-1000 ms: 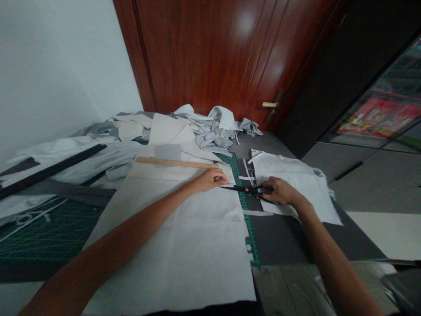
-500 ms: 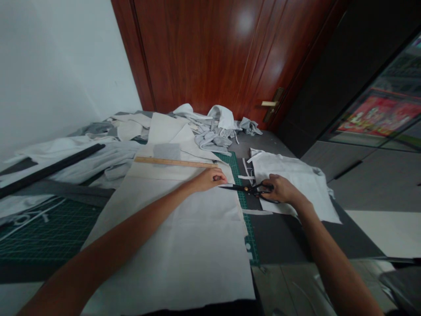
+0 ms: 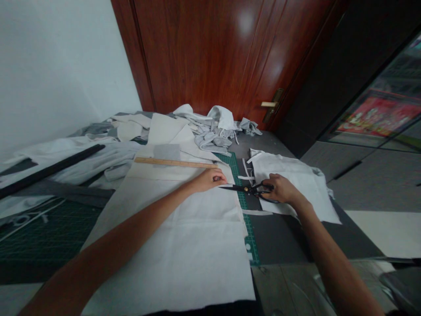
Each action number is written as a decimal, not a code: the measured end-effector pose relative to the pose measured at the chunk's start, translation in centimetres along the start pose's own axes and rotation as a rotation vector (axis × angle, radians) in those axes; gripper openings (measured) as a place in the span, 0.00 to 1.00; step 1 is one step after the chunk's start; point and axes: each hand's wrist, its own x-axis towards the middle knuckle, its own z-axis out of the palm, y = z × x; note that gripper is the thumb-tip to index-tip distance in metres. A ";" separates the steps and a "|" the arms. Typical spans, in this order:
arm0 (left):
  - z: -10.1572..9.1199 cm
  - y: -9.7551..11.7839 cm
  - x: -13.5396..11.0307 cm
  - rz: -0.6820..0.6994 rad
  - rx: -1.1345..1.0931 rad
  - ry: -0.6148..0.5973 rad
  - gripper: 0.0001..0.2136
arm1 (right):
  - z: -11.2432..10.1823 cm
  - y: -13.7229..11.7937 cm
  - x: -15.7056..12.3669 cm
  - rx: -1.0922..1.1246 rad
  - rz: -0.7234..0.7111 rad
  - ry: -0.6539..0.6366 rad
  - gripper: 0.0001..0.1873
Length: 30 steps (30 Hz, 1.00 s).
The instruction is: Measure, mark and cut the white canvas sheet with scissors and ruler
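Note:
A large sheet of white fabric [image 3: 204,245] lies across the table, its right edge over a green cutting mat [image 3: 251,237]. My left hand [image 3: 210,179] is closed in a pinch on this fabric near its right edge. In my right hand [image 3: 279,188] is a pair of black-handled scissors [image 3: 246,189], fingers through the loops. The blades point left along the cloth, their tips just below my left fingertips. Above my left hand a wooden ruler [image 3: 174,163] rests on the fabric, beside a grey square patch [image 3: 167,152].
Another folded white cloth [image 3: 289,175] lies under and beyond my right hand, with narrow fabric strips [image 3: 258,212] nearby. Crumpled fabric scraps [image 3: 213,139] are heaped at the back, before a wooden door [image 3: 204,52]. A long black bar [image 3: 52,169] lies over cloth at the left.
Both hands stay in nearly the same place. The scissor blades look slightly more closed than before.

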 end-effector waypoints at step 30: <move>0.1 -0.2 0.1 -0.004 0.017 -0.007 0.22 | 0.1 0.1 0.0 0.027 0.018 -0.009 0.13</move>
